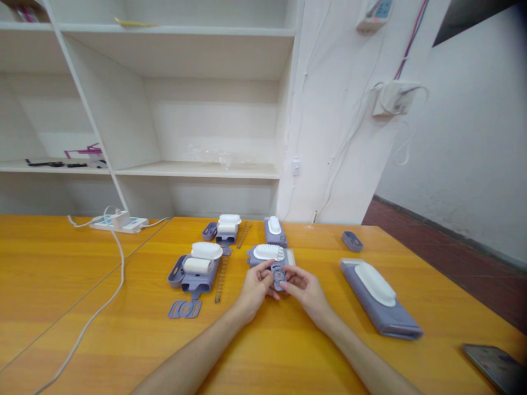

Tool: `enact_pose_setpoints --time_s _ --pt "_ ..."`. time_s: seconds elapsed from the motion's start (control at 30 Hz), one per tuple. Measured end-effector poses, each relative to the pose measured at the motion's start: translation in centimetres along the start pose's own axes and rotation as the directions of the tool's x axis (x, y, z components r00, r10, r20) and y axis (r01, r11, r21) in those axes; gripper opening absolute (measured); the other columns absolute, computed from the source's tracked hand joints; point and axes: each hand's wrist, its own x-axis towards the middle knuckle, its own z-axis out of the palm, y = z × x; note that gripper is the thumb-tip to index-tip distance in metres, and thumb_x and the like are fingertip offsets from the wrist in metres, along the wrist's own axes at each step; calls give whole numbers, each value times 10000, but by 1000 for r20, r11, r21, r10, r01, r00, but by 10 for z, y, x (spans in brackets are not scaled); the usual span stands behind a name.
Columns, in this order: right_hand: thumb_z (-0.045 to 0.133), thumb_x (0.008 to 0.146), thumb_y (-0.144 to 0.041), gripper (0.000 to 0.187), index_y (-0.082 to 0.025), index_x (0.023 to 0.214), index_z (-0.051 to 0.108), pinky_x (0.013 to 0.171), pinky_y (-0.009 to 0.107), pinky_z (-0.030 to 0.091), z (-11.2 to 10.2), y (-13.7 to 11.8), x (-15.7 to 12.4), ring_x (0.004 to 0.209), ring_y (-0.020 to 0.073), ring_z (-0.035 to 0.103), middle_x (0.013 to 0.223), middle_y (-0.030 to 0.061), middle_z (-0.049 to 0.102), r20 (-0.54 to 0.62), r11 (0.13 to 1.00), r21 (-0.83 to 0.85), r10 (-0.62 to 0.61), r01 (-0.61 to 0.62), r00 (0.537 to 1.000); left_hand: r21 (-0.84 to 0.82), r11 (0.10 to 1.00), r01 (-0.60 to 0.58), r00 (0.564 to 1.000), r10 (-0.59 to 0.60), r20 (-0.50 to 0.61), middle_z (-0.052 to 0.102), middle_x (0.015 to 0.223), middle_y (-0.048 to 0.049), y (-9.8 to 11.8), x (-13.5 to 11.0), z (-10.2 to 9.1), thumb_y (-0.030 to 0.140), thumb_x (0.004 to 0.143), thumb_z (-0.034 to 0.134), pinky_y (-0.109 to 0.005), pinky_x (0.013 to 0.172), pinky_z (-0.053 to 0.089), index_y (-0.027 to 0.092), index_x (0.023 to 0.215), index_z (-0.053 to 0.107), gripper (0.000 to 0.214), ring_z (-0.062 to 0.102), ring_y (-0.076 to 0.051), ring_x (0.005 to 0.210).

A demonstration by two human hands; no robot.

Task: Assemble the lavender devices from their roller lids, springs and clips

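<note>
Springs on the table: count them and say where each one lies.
2. The near spring lies just right of the leftmost white-and-purple unit; the far spring, just right of the similar unit behind it. More could be hidden inside.

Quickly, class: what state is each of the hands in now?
Left hand: closed, holding one side of the grey cut-out piece.
Right hand: closed, holding the same piece's other side.

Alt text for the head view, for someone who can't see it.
A person's left grip and right grip hold a small gray plastic piece between them over a wooden table. Gray cases with white pads and coil springs lie around; a phone sits at right, a power strip at left, white shelves behind.
</note>
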Motion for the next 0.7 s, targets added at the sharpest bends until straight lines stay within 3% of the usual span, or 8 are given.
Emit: enact_pose_setpoints --time_s 0.33,0.7 --pt "734 611 -302 357 -142 914 635 574 246 409 0 6 3 586 111 499 632 -34 535 -46 990 -144 7 -13 999 21 1000 11 1000 -11 25 453 590 55 2 -2 0 253 681 657 -246 430 492 94 1180 500 546 475 -72 439" --pt "686 668 -337 364 -131 963 628 574 272 447 -4 6 3 581 141 551 639 -5 588 -26 981 -194 24 -28 999 27 1000 -8 994 5 108 458 657 26 6 -4 -2 313 718 650 -236 425 485 125 1215 499 552 513 -102 529"
